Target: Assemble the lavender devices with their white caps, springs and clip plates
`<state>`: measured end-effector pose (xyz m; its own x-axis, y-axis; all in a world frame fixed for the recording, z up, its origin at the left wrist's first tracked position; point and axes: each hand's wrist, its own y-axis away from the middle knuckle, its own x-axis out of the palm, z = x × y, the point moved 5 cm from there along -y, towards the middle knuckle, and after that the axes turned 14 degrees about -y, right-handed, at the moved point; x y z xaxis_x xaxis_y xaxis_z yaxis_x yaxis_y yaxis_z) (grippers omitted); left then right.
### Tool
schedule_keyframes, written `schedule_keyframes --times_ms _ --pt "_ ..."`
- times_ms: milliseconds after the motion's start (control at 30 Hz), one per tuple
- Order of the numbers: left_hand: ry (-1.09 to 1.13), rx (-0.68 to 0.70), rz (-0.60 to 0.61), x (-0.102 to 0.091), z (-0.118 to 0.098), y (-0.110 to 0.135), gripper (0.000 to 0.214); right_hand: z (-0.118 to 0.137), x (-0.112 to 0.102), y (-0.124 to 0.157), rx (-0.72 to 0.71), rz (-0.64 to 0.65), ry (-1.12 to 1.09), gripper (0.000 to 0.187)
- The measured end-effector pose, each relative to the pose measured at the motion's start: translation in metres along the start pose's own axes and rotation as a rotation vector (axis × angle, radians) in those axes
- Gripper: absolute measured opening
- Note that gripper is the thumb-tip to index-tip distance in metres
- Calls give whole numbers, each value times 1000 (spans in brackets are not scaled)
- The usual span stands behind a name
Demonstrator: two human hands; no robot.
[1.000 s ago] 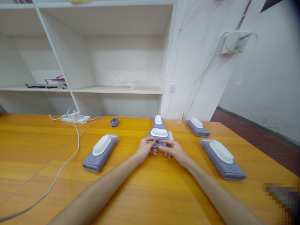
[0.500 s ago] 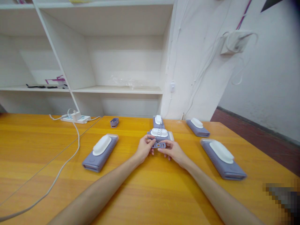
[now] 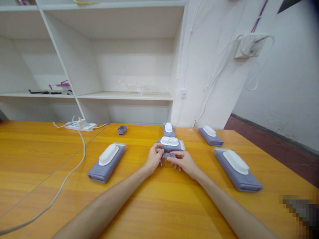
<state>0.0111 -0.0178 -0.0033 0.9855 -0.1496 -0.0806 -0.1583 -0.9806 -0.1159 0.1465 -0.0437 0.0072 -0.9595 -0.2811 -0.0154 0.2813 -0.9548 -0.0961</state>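
Mid-table, my left hand (image 3: 154, 156) and my right hand (image 3: 186, 162) pinch the two ends of a small grey-purple plastic piece with holes (image 3: 169, 155), held between thumbs and fingertips. Thin dark coiled wire (image 3: 171, 140) shows just above it; how the two join is too small to tell. Right behind my fingers lies a grey-purple flat case with a white oval piece on top (image 3: 169, 141). A similar case (image 3: 168, 129) lies farther back.
More such cases lie at left (image 3: 106, 162), right (image 3: 237, 170) and back right (image 3: 210, 135). A small purple ring-shaped part (image 3: 122, 130) sits at the back. A power strip (image 3: 81, 125) trails a white cable (image 3: 66, 181) across the table's left side. White shelves (image 3: 124, 95) stand behind.
The small plastic piece has tilted slightly between my fingers, and less of the coiled wire shows above it. My hands have barely moved.
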Motion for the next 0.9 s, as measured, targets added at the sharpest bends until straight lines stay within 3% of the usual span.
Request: schedule_keyframes --times_ms 100,267,400,567,733,900 --pt "3 4 0 0 -1 0 24 1 0 0 2 -1 0 44" --pt "-11 -14 -9 -1 -1 1 26 -1 1 -1 9 5 -10 38" --pt "-29 -26 -19 -1 -1 1 26 -4 -1 -2 8 -5 -37 47" --pt "-260 -31 -78 -7 -4 -3 22 -2 -1 -1 1 -27 -39 43" --pt "-662 103 -338 -42 -34 -19 20 -1 -3 -1 -1 -84 -74 48" --pt "-1106 39 -464 -98 -70 -45 23 -2 -5 0 4 -100 -82 46"
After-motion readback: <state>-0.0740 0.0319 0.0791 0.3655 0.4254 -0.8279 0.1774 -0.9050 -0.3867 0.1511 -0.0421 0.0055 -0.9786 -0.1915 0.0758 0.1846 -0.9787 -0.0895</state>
